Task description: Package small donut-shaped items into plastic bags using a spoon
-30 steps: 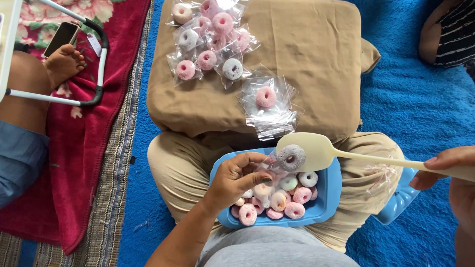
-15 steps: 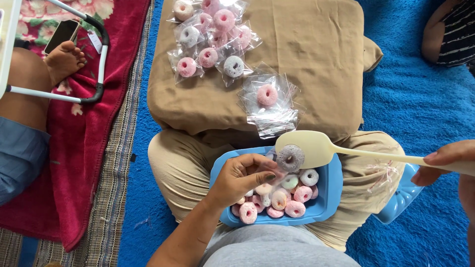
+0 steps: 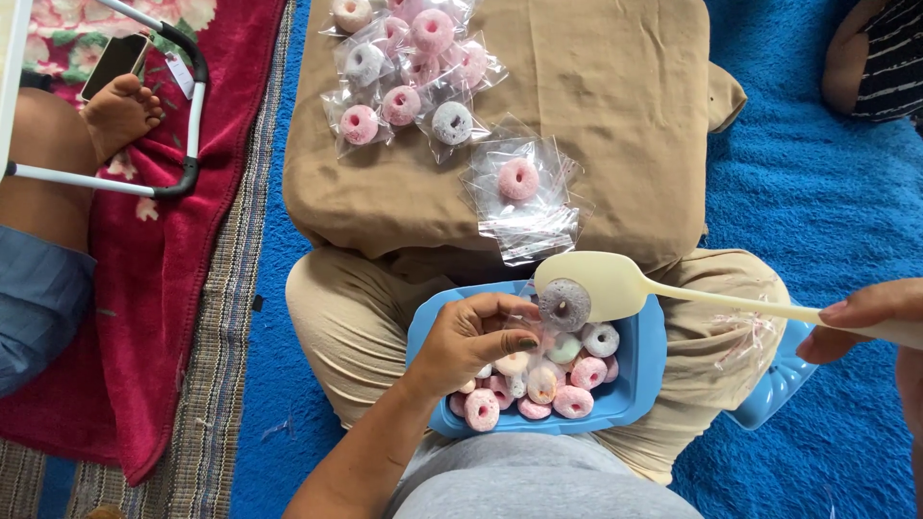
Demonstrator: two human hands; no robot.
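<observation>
The right hand (image 3: 865,322) grips the handle of a cream spoon (image 3: 601,286), fingers closed, a grey ring sweet (image 3: 564,304) balanced on it above the blue tray (image 3: 646,380). The left hand (image 3: 471,338) pinches a clear bag (image 3: 527,327); a tilt could drop the sweet past its mouth.

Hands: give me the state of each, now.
Left hand: fingers pinched on a clear bag over the blue tray.
Right hand: closed on the cream spoon carrying a grey ring.
</observation>
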